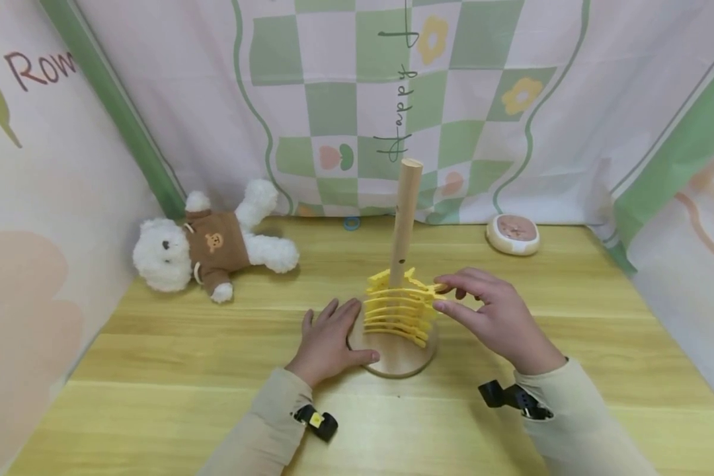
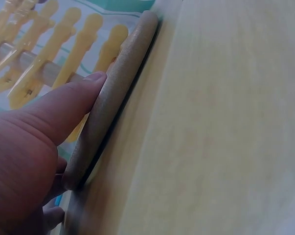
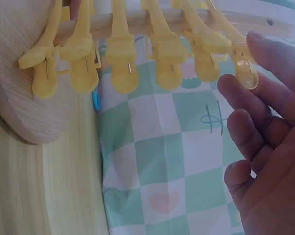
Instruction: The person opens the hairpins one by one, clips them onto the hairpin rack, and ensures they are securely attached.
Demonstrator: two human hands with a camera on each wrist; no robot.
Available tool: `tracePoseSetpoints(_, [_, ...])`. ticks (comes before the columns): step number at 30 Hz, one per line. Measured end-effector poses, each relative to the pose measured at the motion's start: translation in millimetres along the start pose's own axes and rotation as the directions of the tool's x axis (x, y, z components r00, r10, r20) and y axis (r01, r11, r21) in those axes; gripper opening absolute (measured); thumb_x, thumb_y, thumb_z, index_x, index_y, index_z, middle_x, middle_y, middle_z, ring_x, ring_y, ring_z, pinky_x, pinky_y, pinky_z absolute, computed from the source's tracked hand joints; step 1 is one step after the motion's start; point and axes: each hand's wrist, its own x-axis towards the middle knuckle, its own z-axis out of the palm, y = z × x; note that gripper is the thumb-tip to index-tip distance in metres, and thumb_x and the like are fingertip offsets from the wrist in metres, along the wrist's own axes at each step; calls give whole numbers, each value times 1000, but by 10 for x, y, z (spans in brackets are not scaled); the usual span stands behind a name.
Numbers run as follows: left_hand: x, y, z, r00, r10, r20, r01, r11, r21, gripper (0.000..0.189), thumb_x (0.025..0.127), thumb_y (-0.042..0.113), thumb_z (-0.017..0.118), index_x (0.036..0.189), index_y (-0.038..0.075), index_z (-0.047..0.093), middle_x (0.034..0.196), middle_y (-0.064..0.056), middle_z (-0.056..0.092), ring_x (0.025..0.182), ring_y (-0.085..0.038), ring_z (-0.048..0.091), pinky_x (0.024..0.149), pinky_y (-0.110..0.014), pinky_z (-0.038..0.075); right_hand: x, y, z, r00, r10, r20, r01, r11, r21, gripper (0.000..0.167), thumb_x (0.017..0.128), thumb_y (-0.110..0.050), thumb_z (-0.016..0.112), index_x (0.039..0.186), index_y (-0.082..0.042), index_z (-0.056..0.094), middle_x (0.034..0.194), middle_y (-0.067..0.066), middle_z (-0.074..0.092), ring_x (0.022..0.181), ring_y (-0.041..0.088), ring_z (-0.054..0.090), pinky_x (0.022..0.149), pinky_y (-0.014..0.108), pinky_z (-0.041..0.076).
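A wooden stand has an upright post (image 1: 406, 218) on a round base (image 1: 398, 362). Several yellow plastic clips (image 1: 395, 311) are stacked around the lower post, their ends spreading to both sides. My right hand (image 1: 500, 317) pinches the right end of the uppermost clip (image 3: 246, 73) between thumb and finger, its other fingers bent and off the stack. My left hand (image 1: 328, 340) rests at the base's left edge. Its thumb (image 2: 81, 100) lies over the rim while the other fingers extend along the side, partly hidden in the left wrist view.
A white plush bear (image 1: 217, 244) in a brown top lies at the left back of the wooden table (image 1: 184, 370). A small blue ring (image 1: 351, 223) is by the back curtain (image 1: 327, 106). At the right back sits a round white-and-pink object (image 1: 514, 235).
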Motion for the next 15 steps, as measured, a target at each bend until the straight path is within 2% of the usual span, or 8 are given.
tracePoseSetpoints(6, [-6, -2, 4, 1000, 1, -1, -1, 1000, 6, 102, 79, 69, 71, 158, 17, 34, 162, 0, 33, 150, -33, 23, 113, -71, 9, 22, 32, 59, 999, -34, -18, 35, 999, 31, 30, 84, -9, 81, 113, -11, 75, 107, -4, 66, 103, 12, 54, 83, 26, 44])
tracePoseSetpoints(10, [-5, -6, 9, 1000, 4, 2, -4, 1000, 6, 102, 80, 70, 70, 158, 16, 33, 163, 0, 32, 151, -34, 23, 113, -71, 8, 34, 47, 84, 998, -54, -23, 54, 998, 24, 30, 83, -8, 81, 113, -9, 75, 105, -4, 65, 101, 11, 51, 80, 26, 42])
tracePoseSetpoints(15, [-6, -23, 35, 1000, 8, -10, -8, 1000, -16, 102, 79, 69, 71, 158, 16, 33, 162, 0, 33, 151, -33, 23, 113, -71, 7, 21, 38, 106, 1000, -12, -17, 13, 999, 50, 32, 87, -10, 79, 119, -8, 72, 108, -1, 65, 105, 14, 51, 85, 34, 44])
